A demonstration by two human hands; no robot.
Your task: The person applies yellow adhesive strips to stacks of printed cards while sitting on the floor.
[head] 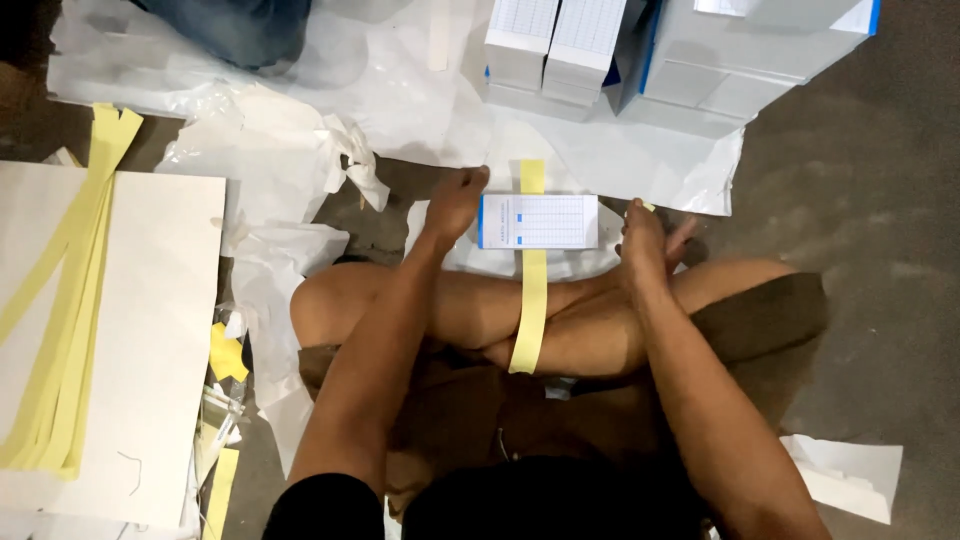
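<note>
A small stack of white cards with a blue edge (pixel 538 221) lies on the floor in front of my crossed legs. It rests across a long yellow paper strip (pixel 531 290) that runs under it and down over my shin. My left hand (pixel 455 203) presses the stack's left end with its fingers closed. At the stack's right end is my right hand (pixel 642 235), pinching a small yellow bit between its fingertips.
Piles of white card stacks (pixel 555 45) and a grey-white box (pixel 745 55) stand at the back on white plastic sheeting (pixel 300 140). A white board (pixel 140 330) with several yellow strips (pixel 60 330) lies at the left. Another person's leg in jeans (pixel 235 30) shows at the top left. Torn paper (pixel 845 475) lies at the lower right.
</note>
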